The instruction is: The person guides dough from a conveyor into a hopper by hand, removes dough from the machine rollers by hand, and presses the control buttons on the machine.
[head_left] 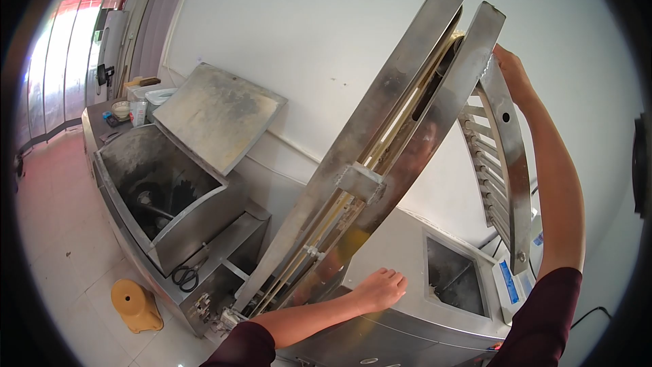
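Note:
A long stainless steel machine arm [421, 139] stands tilted steeply upward, made of two parallel plates with a belt [401, 122] and rods between them. My right hand [513, 73] is raised at its upper right end and grips the plate edge there; some fingers are hidden behind the metal. Just below that hand hangs a curved metal frame [511, 156] with a row of rollers. Lower down, my left hand [380, 291] is in front of the steel machine body, its fingers curled in with no object showing. Its palm side is hidden.
An open steel bin [197, 228] with a raised lid [216, 112] stands to the left. Black-handled scissors [185, 277] lie beside it. A yellow stool [136, 304] is on the floor. Right of my left hand is a square opening [455, 275] in the machine top.

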Tool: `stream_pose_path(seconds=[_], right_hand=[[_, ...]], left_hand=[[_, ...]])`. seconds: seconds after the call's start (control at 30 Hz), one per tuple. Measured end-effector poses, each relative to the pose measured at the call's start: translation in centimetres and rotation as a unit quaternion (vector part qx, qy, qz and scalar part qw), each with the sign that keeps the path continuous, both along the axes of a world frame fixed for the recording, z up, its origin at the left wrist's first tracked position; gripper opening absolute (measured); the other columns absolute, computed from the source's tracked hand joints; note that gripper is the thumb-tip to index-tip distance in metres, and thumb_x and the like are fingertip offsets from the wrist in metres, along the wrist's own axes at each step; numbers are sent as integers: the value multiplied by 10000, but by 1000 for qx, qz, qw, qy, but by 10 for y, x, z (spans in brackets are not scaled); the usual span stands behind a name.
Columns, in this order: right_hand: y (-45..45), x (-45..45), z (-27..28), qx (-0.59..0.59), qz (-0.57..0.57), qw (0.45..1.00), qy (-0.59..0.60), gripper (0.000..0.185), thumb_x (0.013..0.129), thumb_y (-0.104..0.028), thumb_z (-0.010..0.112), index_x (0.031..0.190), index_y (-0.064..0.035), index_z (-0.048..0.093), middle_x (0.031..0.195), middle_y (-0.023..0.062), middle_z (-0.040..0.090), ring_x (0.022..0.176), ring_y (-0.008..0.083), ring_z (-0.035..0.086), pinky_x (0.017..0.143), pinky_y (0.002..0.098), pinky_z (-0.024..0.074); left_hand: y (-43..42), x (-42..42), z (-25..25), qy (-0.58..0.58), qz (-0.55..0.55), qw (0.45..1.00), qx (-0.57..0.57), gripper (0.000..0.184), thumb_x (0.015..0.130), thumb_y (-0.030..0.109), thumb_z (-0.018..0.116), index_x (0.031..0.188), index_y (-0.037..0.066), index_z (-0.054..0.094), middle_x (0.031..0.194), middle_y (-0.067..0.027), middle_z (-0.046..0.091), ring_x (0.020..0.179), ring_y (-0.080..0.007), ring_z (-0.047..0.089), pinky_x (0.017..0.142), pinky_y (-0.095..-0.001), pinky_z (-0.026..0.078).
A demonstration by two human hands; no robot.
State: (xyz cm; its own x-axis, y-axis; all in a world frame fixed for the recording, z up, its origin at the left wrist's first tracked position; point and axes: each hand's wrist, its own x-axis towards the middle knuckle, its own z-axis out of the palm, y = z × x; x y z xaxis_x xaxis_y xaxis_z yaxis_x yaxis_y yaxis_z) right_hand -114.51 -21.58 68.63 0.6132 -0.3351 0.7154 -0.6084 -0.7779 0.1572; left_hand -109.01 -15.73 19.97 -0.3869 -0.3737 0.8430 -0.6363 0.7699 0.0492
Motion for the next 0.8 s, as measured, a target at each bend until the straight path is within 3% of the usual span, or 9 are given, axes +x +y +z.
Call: stream_pose_path(seconds=[0.8], right_hand=[[-3,-32,-9,-3,48,998,-31,406,893,-83,579,1299,-62,564,1116,76,665,1017,143,601,938,290,450]], left_hand=[[-1,0,-1,-3,0,1000,11,187,850,188,660,913,44,558,830,-83,581,803,-245,621,769,-365,492]])
